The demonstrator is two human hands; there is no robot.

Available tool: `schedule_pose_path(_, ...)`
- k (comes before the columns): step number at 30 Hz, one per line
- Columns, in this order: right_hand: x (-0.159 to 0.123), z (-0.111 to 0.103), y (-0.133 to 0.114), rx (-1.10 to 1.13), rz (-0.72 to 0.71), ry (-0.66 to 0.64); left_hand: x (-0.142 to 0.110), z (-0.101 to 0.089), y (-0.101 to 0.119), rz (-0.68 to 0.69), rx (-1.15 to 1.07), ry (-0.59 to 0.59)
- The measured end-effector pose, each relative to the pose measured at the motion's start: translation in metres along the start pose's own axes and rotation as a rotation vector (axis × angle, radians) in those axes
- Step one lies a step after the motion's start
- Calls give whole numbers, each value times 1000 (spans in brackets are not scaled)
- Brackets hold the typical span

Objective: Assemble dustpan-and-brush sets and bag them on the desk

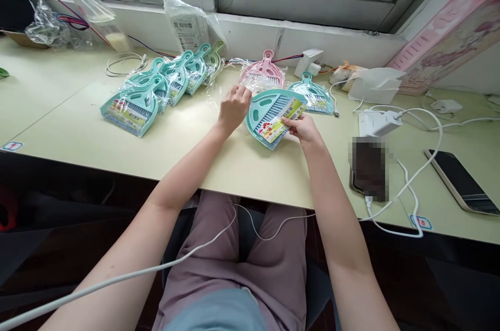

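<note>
Over the pale desk (250, 175), the right hand (305, 130) pinches a teal dustpan set (274, 118); the left hand (235, 107), fingers curled, hovers just beside it, hold unclear.

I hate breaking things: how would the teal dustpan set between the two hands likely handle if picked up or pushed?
Probably stiff: the teal dustpan set shows no sag with the right hand holding one side. Likely light for its size, given the openings in its pan. If pushed, it may slide rather than roll, being broad and flattish.
</note>
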State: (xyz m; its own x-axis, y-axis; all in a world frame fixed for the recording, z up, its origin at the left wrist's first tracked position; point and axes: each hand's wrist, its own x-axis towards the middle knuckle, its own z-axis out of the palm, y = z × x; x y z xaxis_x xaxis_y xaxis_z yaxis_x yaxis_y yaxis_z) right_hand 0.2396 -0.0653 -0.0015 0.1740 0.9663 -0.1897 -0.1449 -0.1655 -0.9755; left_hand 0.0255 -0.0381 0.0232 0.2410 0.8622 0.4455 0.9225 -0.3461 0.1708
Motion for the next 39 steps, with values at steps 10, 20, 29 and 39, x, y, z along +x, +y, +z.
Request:
schedule_pose_path(10, 5, 8, 8, 45, -8, -52, -3, 20, -4, 165, -315, 255)
schedule_pose_path(20, 1, 4, -2, 274, -68, 80, -9, 18, 15, -139, -789, 709)
schedule_pose_path(29, -5, 15, 2, 133, -123, 100, 4, 41, 17, -662, -1777, 227)
schedule_pose_path(39, -12, 17, -2, 302, -80, 305, -7, 46, 33, -487, -1870, -207)
